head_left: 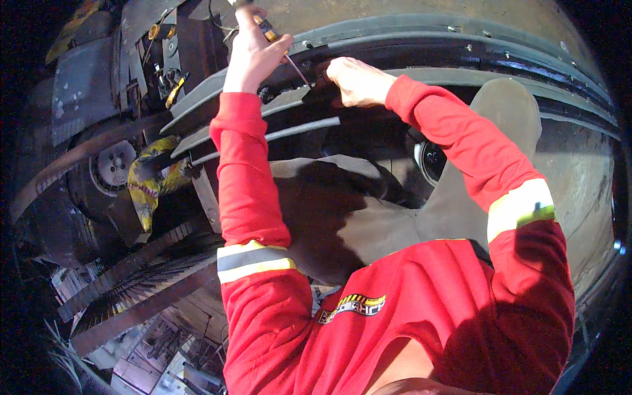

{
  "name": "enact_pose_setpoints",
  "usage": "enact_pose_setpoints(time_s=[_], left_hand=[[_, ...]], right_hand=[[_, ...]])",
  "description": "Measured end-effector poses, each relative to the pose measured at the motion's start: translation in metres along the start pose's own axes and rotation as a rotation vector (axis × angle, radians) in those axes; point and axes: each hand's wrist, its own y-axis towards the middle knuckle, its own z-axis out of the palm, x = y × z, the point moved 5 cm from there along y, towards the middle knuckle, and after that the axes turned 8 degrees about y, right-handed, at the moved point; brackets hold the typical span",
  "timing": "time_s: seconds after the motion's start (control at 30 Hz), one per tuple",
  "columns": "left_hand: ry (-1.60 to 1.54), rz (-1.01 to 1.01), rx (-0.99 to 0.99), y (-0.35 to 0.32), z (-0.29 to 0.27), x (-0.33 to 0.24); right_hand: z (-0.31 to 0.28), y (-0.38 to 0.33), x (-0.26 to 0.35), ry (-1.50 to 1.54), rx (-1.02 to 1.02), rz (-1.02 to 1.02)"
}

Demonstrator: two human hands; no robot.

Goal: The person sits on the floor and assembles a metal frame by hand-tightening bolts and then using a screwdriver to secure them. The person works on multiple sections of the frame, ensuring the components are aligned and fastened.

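Note:
My left hand point(250, 56) is closed around a screwdriver point(265, 29) with a yellow and black handle. Its thin shaft points down and to the right, the tip by the dark inside of a long metal rail point(395, 49). To the right of the tip, my right hand point(359, 81) is closed at the rail's near flange. Its fingertips lie in shadow, and what they hold, if anything, is hidden. Several bolts point(469, 48) stand along the rail.
A wheel point(112, 164) and a crumpled yellow patterned thing point(155, 176) are at the left. A yellow and black tool point(176, 92) lies near the rail's left end. A light metal bar point(303, 128) runs below my hands. My bent knee point(505, 108) is close to the rail.

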Motion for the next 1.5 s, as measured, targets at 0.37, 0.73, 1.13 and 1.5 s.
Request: enact_pose_setpoints(time_s=[0.37,0.73,1.13,1.5], left_hand=[[0.165,0.111,-0.058,0.003,0.018,-0.005],[0.196,0.263,0.265,-0.007,0.043,-0.024],[0.233,0.046,-0.073,-0.027,0.030,-0.001],[-0.024,0.075,-0.965,-0.018,-0.094,-0.010]], right_hand=[[0.010,0.006,-0.015,0.082,0.039,-0.036],[0.005,0.000,-0.016,0.018,-0.002,-0.002],[-0.011,-0.027,0.005,-0.227,0.028,-0.043],[-0.149,-0.186,-0.050,-0.249,-0.072,0.383]])
